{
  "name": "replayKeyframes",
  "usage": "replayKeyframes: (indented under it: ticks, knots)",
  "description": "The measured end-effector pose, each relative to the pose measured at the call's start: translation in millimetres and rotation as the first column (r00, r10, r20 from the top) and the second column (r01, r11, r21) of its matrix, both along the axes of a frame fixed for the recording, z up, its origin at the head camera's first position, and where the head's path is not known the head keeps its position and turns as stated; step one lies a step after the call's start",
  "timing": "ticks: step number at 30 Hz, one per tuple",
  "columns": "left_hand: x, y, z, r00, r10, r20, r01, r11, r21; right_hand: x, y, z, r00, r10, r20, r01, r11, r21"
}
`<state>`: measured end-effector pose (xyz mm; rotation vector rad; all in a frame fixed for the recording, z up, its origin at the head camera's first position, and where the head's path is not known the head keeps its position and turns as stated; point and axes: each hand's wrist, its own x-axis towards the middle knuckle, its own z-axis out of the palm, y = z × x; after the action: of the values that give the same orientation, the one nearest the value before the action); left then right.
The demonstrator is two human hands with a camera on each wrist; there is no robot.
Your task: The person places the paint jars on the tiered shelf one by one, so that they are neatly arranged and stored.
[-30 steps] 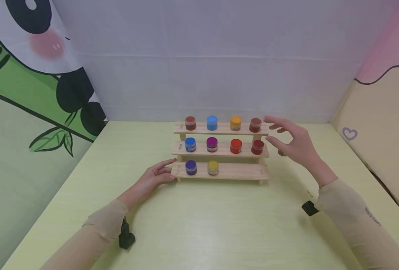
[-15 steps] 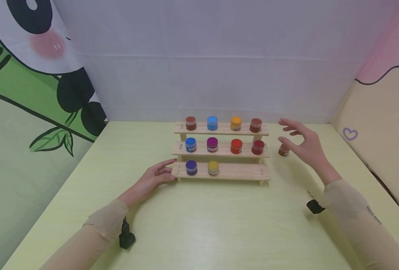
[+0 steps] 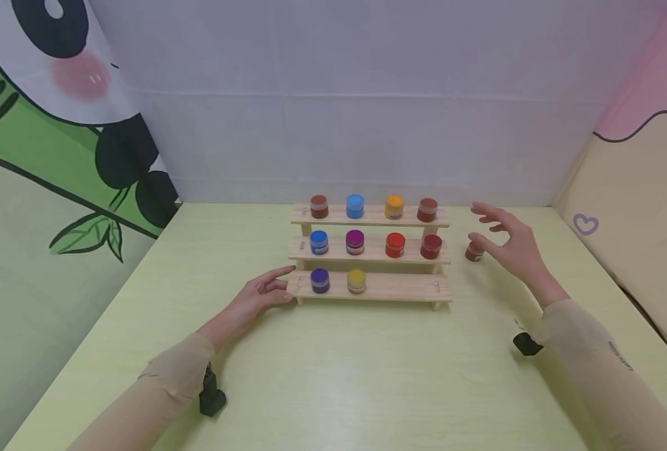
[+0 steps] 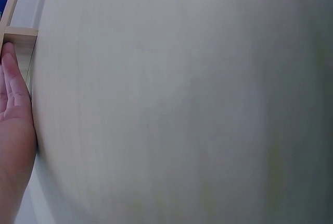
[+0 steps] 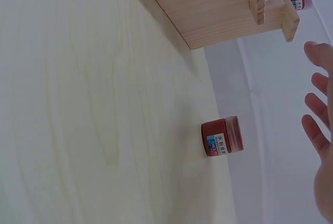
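Observation:
A three-step wooden rack (image 3: 401, 288) stands mid-table with several small paint jars on it. Its top and middle steps are full, and the bottom step holds a purple jar (image 3: 319, 280) and a yellow jar (image 3: 356, 280). My left hand (image 3: 260, 294) rests open on the table, its fingertips touching the rack's bottom left end (image 4: 18, 34). My right hand (image 3: 505, 241) hovers open to the right of the rack, fingers spread. Just left of its thumb, a brown-red jar (image 3: 473, 251) stands alone on the table (image 5: 221, 137), untouched.
The yellow-green table (image 3: 339, 376) meets a white cloth wall behind the rack. A panda-print sheet hangs on the left, and a pink and beige panel closes the right side. Black wrist mounts (image 3: 211, 393) sit by both sleeves.
My right hand has drawn away from the rack's right end, moving right and slightly down toward the lone brown-red jar. The left hand has stayed put.

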<state>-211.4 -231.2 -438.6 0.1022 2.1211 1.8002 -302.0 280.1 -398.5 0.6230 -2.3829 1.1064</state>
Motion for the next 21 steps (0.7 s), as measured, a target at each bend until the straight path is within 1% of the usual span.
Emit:
replayKeyframes:
  ticks: [11, 17, 21]
  knots:
    - [0.2, -0.2, -0.2, 1.000, 0.004, 0.000, -0.004, 1.000, -0.001, -4.3, 9.1, -11.3, 0.993, -0.045, 0.112, 0.037, 0.997, 0.073]
    - [0.0, -0.6, -0.4, 1.000, -0.006, 0.004, 0.006, 1.000, -0.001, -4.9, 13.0, -16.0, 0.985, -0.043, 0.169, 0.024, 0.994, 0.110]
    - [0.0, -0.9, -0.3, 1.000, -0.006, 0.004, 0.006, 1.000, 0.000, -6.3, 14.7, -18.5, 0.983, -0.046, 0.179, 0.022, 0.991, 0.131]
